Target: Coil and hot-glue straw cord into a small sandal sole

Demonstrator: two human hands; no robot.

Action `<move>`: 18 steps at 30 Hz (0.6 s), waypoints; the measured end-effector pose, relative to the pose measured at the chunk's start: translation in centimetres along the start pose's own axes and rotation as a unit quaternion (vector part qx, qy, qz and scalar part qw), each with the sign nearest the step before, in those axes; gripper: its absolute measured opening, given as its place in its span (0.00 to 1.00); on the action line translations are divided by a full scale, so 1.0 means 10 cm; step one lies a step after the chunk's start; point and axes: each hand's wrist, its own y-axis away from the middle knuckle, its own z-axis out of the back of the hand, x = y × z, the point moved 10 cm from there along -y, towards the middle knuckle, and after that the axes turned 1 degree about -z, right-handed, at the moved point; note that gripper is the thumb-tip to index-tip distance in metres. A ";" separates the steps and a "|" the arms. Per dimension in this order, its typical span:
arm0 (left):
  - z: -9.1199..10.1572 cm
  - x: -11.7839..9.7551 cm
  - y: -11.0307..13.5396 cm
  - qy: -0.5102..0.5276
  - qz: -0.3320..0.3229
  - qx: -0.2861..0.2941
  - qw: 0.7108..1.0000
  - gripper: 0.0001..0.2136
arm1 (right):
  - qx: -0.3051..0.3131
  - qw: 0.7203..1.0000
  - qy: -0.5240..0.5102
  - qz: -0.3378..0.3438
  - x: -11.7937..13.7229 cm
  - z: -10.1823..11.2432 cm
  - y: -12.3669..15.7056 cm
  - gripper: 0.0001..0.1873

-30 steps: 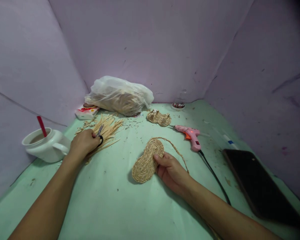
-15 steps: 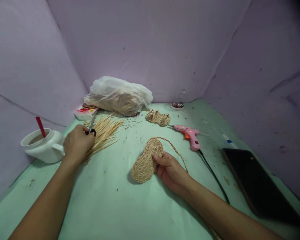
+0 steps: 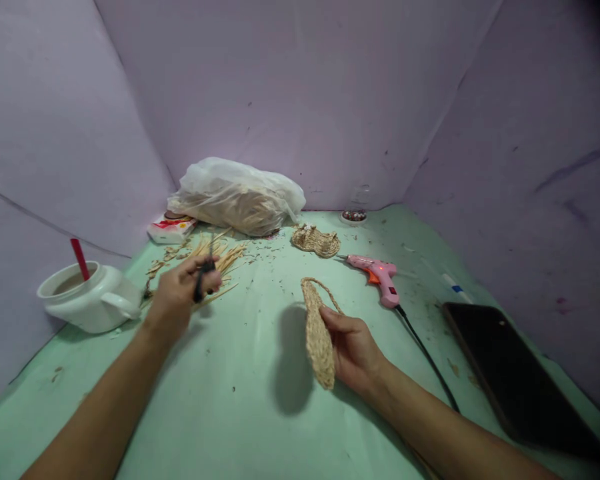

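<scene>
My left hand [image 3: 177,293] is closed on a pair of black-handled scissors [image 3: 206,277], raised over the near end of a heap of dry straw strips [image 3: 230,259]. The blades point away from me and are blurred. In my right hand [image 3: 355,343] is a woven straw sole [image 3: 319,340], coiled from braid and pinched between thumb and fingers. It is tilted nearly on edge above the table, casting a shadow to its left. A loose braid tail [image 3: 327,290] loops from its far end down behind my hand.
A pink glue gun [image 3: 377,273] with a black cord lies right of centre, a black phone [image 3: 510,373] nearer right. Farther back sit another woven straw piece [image 3: 316,241], a jar of beads [image 3: 354,215] and a plastic bag [image 3: 240,200]. A white pot [image 3: 97,303] stands left.
My left hand has lifted the scissors from the straw heap and moved right. My right hand has raised the sole off the table and turned it from flat to nearly edge-on.
</scene>
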 end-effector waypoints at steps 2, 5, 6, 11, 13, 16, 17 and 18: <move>-0.24 -0.07 0.19 -0.032 -0.049 0.036 0.998 0.20 | 0.000 0.999 -0.031 -0.024 -0.01 0.02 0.00 0.10; -0.72 -0.38 0.58 -0.200 -0.262 0.146 0.933 0.18 | 0.000 0.996 -0.070 -0.049 -0.03 0.02 0.00 0.10; -0.83 -0.40 0.68 -0.227 -0.293 0.177 0.912 0.20 | 0.000 0.996 -0.078 -0.051 -0.04 0.02 0.00 0.10; -0.95 -0.42 0.83 -0.273 -0.353 0.211 0.870 0.21 | 0.009 0.993 -0.106 -0.047 -0.08 -0.02 -0.01 0.10; -0.95 -0.45 0.85 -0.269 -0.376 0.210 0.862 0.21 | 0.013 0.993 -0.112 -0.046 -0.09 -0.04 -0.01 0.11; -0.97 -0.47 0.87 -0.267 -0.389 0.212 0.856 0.21 | 0.020 0.992 -0.117 -0.041 -0.08 -0.07 -0.01 0.10; -0.97 -0.47 0.88 -0.268 -0.389 0.214 0.855 0.21 | 0.022 0.992 -0.118 -0.039 -0.07 -0.09 0.00 0.10; -0.98 -0.47 0.89 -0.269 -0.389 0.215 0.854 0.21 | 0.025 0.992 -0.119 -0.037 -0.06 -0.10 0.00 0.10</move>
